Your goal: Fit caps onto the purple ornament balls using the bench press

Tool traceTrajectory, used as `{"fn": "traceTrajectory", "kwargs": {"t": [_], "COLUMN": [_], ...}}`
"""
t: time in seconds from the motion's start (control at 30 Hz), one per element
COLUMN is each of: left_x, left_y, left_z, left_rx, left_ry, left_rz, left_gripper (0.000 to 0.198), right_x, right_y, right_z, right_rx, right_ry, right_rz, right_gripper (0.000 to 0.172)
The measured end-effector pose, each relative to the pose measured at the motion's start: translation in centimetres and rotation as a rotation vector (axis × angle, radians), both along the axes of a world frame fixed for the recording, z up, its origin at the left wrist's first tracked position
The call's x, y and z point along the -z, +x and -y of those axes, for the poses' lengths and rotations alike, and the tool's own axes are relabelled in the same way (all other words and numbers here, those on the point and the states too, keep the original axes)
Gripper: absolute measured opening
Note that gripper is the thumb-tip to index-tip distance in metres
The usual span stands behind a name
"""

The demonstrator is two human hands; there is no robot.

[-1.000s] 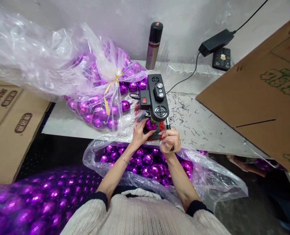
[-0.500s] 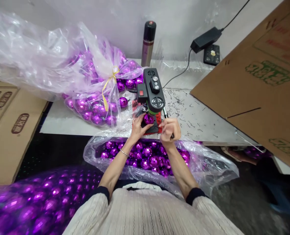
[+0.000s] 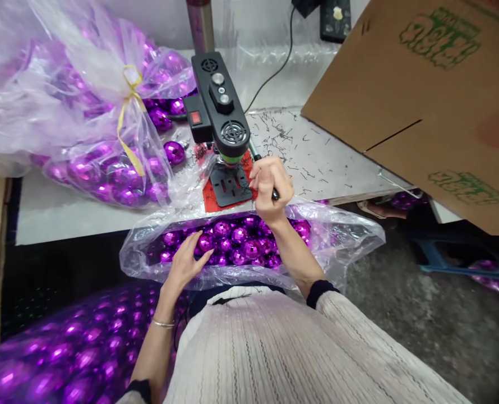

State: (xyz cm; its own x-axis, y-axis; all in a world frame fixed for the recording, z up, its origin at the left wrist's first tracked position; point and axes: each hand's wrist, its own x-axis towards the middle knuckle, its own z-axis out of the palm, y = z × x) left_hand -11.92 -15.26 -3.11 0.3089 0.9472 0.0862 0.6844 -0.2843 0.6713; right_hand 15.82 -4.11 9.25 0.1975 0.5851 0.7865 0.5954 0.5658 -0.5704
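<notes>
My left hand (image 3: 188,259) is over the open plastic bag of purple balls (image 3: 249,247), thumb and fingers apart beside a purple ball (image 3: 206,242); it does not grip it. My right hand (image 3: 272,186) is wrapped round the black-tipped lever (image 3: 254,149) at the right side of a small black press machine (image 3: 221,101). Under the machine's head, its dark slotted base plate (image 3: 231,188) lies on a red sheet (image 3: 211,201) with no ball on it.
A tied clear bag of purple balls (image 3: 119,174) sits left of the machine. Small dark bits litter the white table (image 3: 317,174). A cardboard box (image 3: 379,95) leans at right. Behind stands a flask (image 3: 201,28). More purple balls (image 3: 77,348) lie low at left.
My left hand has moved from the ball under the machine down to the open bag, and that ball is gone from the plate. My right hand stays on the lever. The view has shifted.
</notes>
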Motion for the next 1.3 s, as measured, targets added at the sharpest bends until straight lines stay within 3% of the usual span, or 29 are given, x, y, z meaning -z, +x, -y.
{"fn": "traceTrajectory", "kwargs": {"t": [0.13,0.27,0.37,0.47,0.57,0.67,0.8,0.93,1.03,1.1,1.2,1.3], "left_x": [1.0,-1.5,-4.4,-6.6,-7.9,-8.4,-8.8,-9.0,-9.2,-9.3,-9.5,-10.0], "left_y": [0.1,0.7,1.8,3.5,5.5,6.9,7.3,6.8,6.4,6.2,6.1,6.1], "left_z": [0.9,-1.4,-6.1,-12.9,-19.3,-23.1,-24.2,-24.7,-25.8,-26.6,-27.7,-28.1], "left_rx": [0.104,0.141,0.086,-0.033,-0.220,-0.360,-0.356,-0.487,-0.579,-0.564,-0.518,-0.568], "left_ry": [-0.133,-0.084,0.088,0.278,0.258,0.127,-0.017,0.093,0.103,0.070,0.004,-0.092], "left_rz": [-0.161,-0.114,0.045,0.111,-0.087,-0.375,-0.555,-0.480,-0.450,-0.431,-0.319,-0.054], "left_gripper": [0.061,0.045,0.034,0.032,0.041,0.047,0.035,0.035,0.045,0.057,0.061,0.059], "right_x": [-0.5,-0.8,-0.6,-0.2,-0.1,0.0,0.2,0.4,0.4,0.5,0.6,0.7], "right_y": [0.0,0.4,0.8,1.0,0.9,0.9,1.0,1.0,0.9,0.9,0.9,0.9], "right_z": [0.0,0.3,0.5,0.5,0.4,0.5,0.6,0.6,0.7,0.7,0.6,0.6], "right_rx": [-0.058,-0.145,-0.147,-0.156,-0.145,-0.142,-0.153,-0.154,-0.159,-0.171,-0.184,-0.187], "right_ry": [0.085,0.124,0.119,0.116,0.142,0.148,0.139,0.124,0.112,0.110,0.123,0.123], "right_rz": [-0.030,-0.078,-0.074,-0.070,-0.076,-0.065,-0.053,-0.053,-0.068,-0.075,-0.077,-0.074], "right_gripper": [0.038,0.030,0.028,0.029,0.029,0.030,0.029,0.029,0.028,0.028,0.027,0.027]}}
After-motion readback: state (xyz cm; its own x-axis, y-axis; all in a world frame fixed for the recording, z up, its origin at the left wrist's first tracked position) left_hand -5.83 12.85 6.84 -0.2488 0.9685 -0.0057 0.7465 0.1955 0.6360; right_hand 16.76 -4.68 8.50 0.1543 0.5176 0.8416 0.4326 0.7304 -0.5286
